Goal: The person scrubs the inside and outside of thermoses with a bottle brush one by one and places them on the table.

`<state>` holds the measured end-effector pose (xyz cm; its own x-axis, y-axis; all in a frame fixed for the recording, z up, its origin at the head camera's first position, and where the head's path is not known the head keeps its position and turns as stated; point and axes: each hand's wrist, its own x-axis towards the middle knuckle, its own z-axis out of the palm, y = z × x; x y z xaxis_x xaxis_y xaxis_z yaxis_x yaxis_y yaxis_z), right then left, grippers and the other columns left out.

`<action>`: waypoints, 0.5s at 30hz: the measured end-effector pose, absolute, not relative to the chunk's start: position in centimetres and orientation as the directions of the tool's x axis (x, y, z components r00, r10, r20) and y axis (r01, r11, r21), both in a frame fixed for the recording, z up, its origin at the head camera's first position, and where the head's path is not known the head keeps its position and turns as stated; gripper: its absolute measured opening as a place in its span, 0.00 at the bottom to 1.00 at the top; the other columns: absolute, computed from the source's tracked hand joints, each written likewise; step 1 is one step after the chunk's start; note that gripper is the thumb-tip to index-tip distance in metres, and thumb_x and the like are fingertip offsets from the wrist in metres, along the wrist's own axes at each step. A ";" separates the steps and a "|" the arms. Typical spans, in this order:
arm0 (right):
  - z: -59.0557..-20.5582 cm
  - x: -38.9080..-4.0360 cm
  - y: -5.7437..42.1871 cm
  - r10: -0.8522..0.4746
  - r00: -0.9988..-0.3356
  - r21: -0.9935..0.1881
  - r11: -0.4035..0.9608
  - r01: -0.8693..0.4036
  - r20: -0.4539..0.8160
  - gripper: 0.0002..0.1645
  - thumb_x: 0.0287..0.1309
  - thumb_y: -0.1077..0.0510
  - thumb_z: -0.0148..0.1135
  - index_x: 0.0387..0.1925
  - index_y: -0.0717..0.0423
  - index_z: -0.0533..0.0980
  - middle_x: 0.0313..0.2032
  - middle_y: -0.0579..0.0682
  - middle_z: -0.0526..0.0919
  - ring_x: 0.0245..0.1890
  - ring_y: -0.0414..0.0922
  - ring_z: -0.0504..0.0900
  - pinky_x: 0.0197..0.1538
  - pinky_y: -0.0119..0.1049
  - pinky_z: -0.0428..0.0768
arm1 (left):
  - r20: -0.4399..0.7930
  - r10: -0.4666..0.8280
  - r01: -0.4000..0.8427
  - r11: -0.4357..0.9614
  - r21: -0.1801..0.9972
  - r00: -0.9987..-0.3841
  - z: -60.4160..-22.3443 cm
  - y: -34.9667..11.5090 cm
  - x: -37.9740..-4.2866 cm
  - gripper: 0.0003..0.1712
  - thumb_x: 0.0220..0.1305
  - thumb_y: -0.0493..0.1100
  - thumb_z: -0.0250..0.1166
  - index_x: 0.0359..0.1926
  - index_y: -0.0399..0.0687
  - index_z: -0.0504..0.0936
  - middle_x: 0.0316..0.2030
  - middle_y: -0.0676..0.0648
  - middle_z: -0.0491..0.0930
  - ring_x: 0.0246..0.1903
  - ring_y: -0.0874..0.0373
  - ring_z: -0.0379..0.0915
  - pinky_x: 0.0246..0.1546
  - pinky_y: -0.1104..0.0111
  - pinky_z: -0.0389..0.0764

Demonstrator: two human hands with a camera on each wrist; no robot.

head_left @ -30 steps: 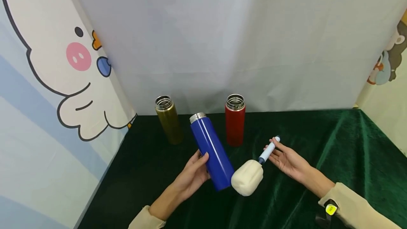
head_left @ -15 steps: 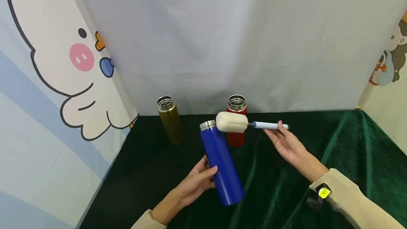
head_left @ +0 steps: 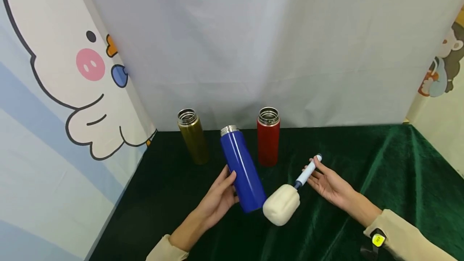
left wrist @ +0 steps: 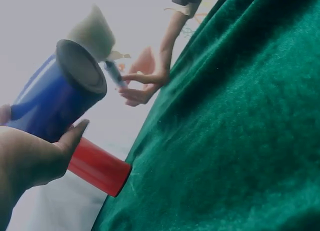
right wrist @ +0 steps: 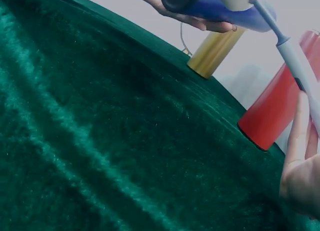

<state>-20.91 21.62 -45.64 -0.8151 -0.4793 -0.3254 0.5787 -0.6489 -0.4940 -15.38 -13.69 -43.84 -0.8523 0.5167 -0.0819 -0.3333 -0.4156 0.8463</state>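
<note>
My left hand (head_left: 218, 200) grips a blue bottle (head_left: 243, 172) round its lower half, tilted with its bare steel mouth up and to the left. Its dark base (left wrist: 85, 68) shows in the left wrist view, off the table. Between thumb and fingers, my right hand (head_left: 331, 186) holds a bottle brush by its pale blue handle (head_left: 307, 173). The brush's cream sponge head (head_left: 282, 204) points down and left, beside the blue bottle's lower end; whether they touch I cannot tell. Part of the right hand (right wrist: 302, 176) appears in the right wrist view.
A gold bottle (head_left: 195, 142) and a red bottle (head_left: 268, 142) stand lidless towards the back, behind the blue one. Dark green velvet (head_left: 362, 164) covers the table. A pale curtain (head_left: 290, 51) hangs along the back edge, and a cartoon-printed sheet (head_left: 54, 92) on the left.
The brush head rose to the blue bottle's shoulder half a second ago, then swung back down to its lower end. The blue bottle dipped and came up again, held throughout.
</note>
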 end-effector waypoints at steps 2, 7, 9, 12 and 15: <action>-45.7 -21.0 21.7 -0.475 -0.819 -0.505 -0.645 0.574 -0.323 0.13 0.77 0.48 0.48 0.49 0.47 0.76 0.48 0.48 0.79 0.47 0.41 0.85 0.57 0.32 0.84 | -0.101 0.521 -0.349 -0.404 0.846 -0.848 -43.8 -13.7 -15.4 0.36 0.83 0.55 0.43 0.81 0.62 0.37 0.76 0.43 0.57 0.70 0.53 0.66 0.67 0.54 0.71; -44.7 -22.0 21.1 -0.461 -0.826 -0.456 -0.689 0.564 -0.324 0.11 0.76 0.49 0.51 0.47 0.49 0.75 0.46 0.50 0.81 0.48 0.42 0.87 0.58 0.32 0.83 | -0.127 0.558 -0.383 -0.371 0.846 -0.820 -43.8 -13.3 -15.1 0.36 0.82 0.54 0.44 0.81 0.61 0.38 0.76 0.44 0.58 0.69 0.53 0.66 0.67 0.55 0.71; -44.0 -22.6 20.8 -0.454 -0.832 -0.431 -0.713 0.553 -0.317 0.09 0.75 0.51 0.52 0.48 0.49 0.74 0.46 0.50 0.82 0.48 0.43 0.87 0.59 0.32 0.82 | -0.126 0.576 -0.390 -0.362 0.847 -0.808 -43.9 -13.1 -14.9 0.37 0.81 0.52 0.47 0.81 0.63 0.38 0.76 0.42 0.58 0.70 0.51 0.65 0.69 0.52 0.68; -42.7 -23.2 20.2 -0.424 -0.854 -0.391 -0.761 0.517 -0.303 0.09 0.73 0.52 0.55 0.50 0.48 0.70 0.46 0.51 0.83 0.47 0.45 0.88 0.60 0.32 0.81 | -0.135 0.597 -0.408 -0.349 0.844 -0.791 -43.9 -13.0 -14.7 0.39 0.80 0.49 0.51 0.80 0.67 0.38 0.77 0.40 0.57 0.72 0.47 0.64 0.72 0.47 0.64; -41.9 -23.6 19.9 -0.377 -0.883 -0.341 -0.821 0.458 -0.279 0.16 0.71 0.54 0.57 0.55 0.45 0.64 0.45 0.52 0.84 0.46 0.46 0.88 0.62 0.31 0.80 | -0.139 0.609 -0.414 -0.338 0.845 -0.781 -43.9 -13.0 -14.7 0.41 0.79 0.47 0.51 0.79 0.69 0.36 0.78 0.39 0.52 0.72 0.46 0.62 0.73 0.45 0.61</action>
<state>-23.64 19.91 -41.93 -0.8833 -0.3768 -0.2789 0.4578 -0.8210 -0.3410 -14.67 -13.03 -43.94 -0.7813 0.6085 -0.1389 -0.4137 -0.3381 0.8453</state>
